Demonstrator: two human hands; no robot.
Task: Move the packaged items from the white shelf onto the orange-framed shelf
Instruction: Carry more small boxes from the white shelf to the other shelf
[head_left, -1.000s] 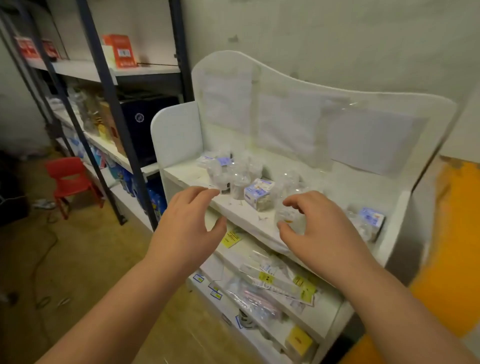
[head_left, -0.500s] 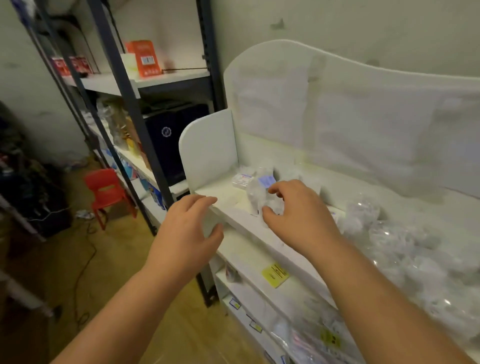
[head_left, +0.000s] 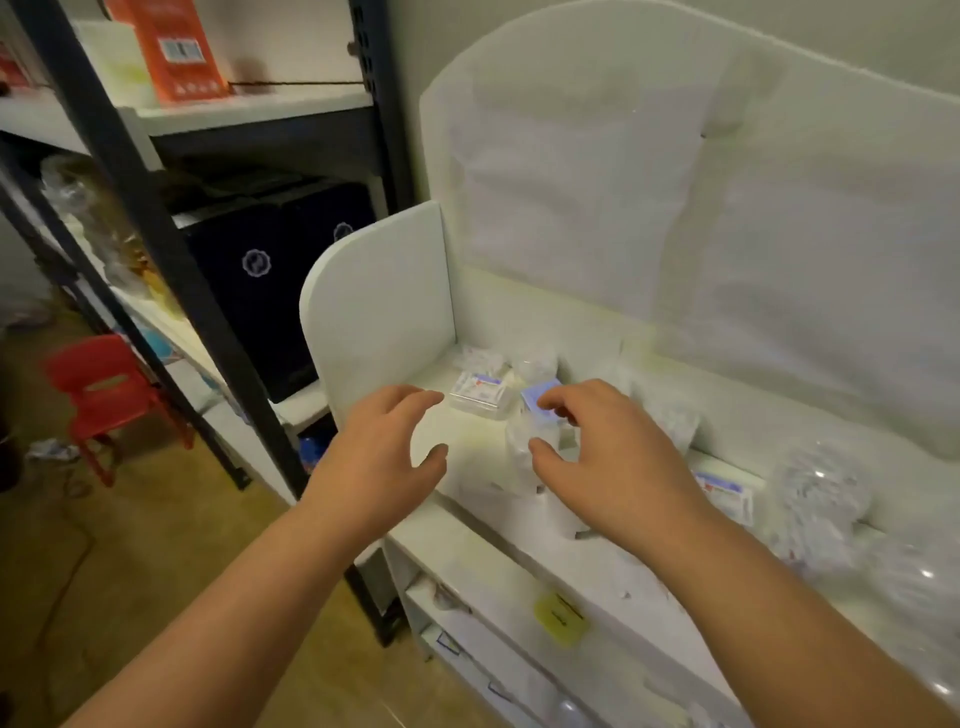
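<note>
Right hand (head_left: 618, 462): grip half-closed around a clear packet (head_left: 535, 436). Left hand (head_left: 379, 457): spread, nothing held. Several packets remain beyond both on the white shelf (head_left: 379, 312); transfer judged barely begun.

A dark metal rack (head_left: 156, 249) stands at the left against a pale wall (head_left: 779, 31). On its top board an orange box (head_left: 179, 49) stands upright. One level down sit two dark blue boxes (head_left: 275, 270), side by side, each with a round white emblem. Crumpled clear bags (head_left: 88, 202) lie further left on that level. A small red plastic chair (head_left: 111, 395) stands on the brown floor (head_left: 130, 571), beside the rack.
</note>
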